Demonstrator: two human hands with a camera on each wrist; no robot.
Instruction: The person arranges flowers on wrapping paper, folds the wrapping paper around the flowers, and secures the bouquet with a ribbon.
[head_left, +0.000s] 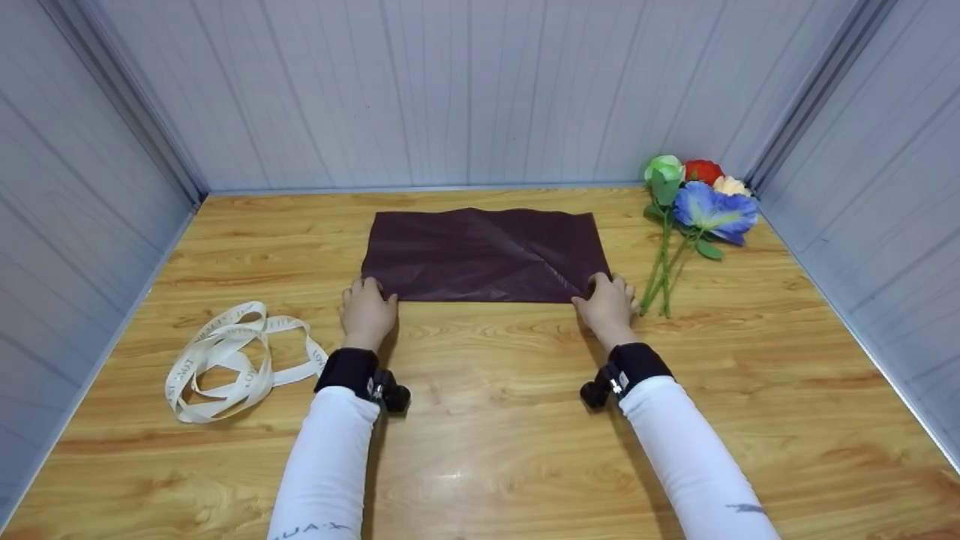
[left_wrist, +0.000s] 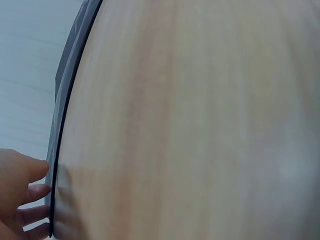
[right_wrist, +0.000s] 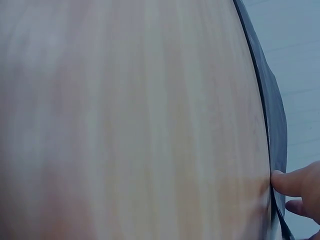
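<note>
A dark purple sheet of wrapping paper [head_left: 480, 255] lies across the middle of the table, slightly creased, with a diagonal fold line toward its near right corner. At the near left corner, my left hand [head_left: 367, 311] pinches the sheet's edge between thumb and fingers. My right hand [head_left: 606, 306] holds the near right corner the same way. In the left wrist view the paper [left_wrist: 62, 100] shows as a thin dark edge at the fingertips [left_wrist: 42, 170]. The right wrist view has the thumb [right_wrist: 287, 182] against the paper's edge [right_wrist: 272, 100].
A loosely coiled cream ribbon [head_left: 255, 375] with printed letters lies left of my left forearm. Artificial flowers in green, red, cream and blue [head_left: 705, 206] lie at the back right, stems pointing toward me. Pale panel walls [head_left: 465, 97] enclose the wooden table [head_left: 480, 450] at the back and sides.
</note>
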